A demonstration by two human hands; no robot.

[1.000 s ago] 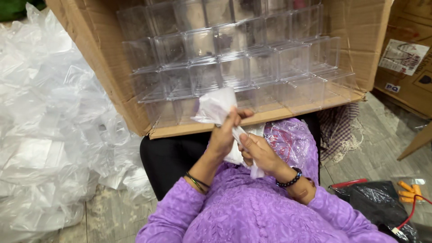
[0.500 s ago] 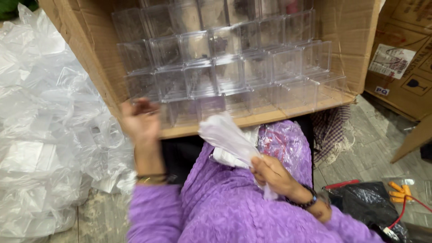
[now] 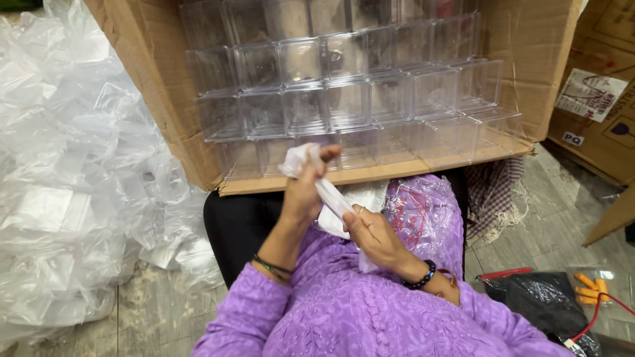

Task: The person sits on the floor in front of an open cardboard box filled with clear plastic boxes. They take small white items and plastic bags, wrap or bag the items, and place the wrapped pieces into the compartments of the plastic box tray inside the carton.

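Plastic bag [image 3: 329, 193], thin, white and twisted into a long strip, ran between both hands in front of the person's lap. The left hand [image 3: 305, 192] had its grip closed around the upper end, where the film bunched into a crumpled knot just above the fingers, right against the lower front edge of the cardboard box [image 3: 152, 99]. The right hand [image 3: 370, 233] held the lower stretch, its grip closed on the strip with the thumb on top, and a short tail of film hung below it over the purple sleeve [image 3: 397, 311]. Between the two grips the bag was pulled fairly taut and slanted down toward the right hand. Whether anything lay inside the twisted film could not be made out from this view.

Beyond the left grip the box lay tilted open toward the person, filled with rows of clear plastic containers [image 3: 350, 92] stacked side by side. Just past the right grip a second clear bag with red print [image 3: 423, 218] rested on the lap, and more white film [image 3: 360, 197] showed under the strip. A dark bead bracelet [image 3: 421, 275] sat on the right wrist and thin bangles [image 3: 272, 267] on the left. Far out on the left-hand side a heap of loose clear plastic bags [image 3: 73, 185] covered the floor. Out past the right elbow lay a black bag [image 3: 539, 301], a red wire [image 3: 595, 317] and some orange pieces [image 3: 592, 285].
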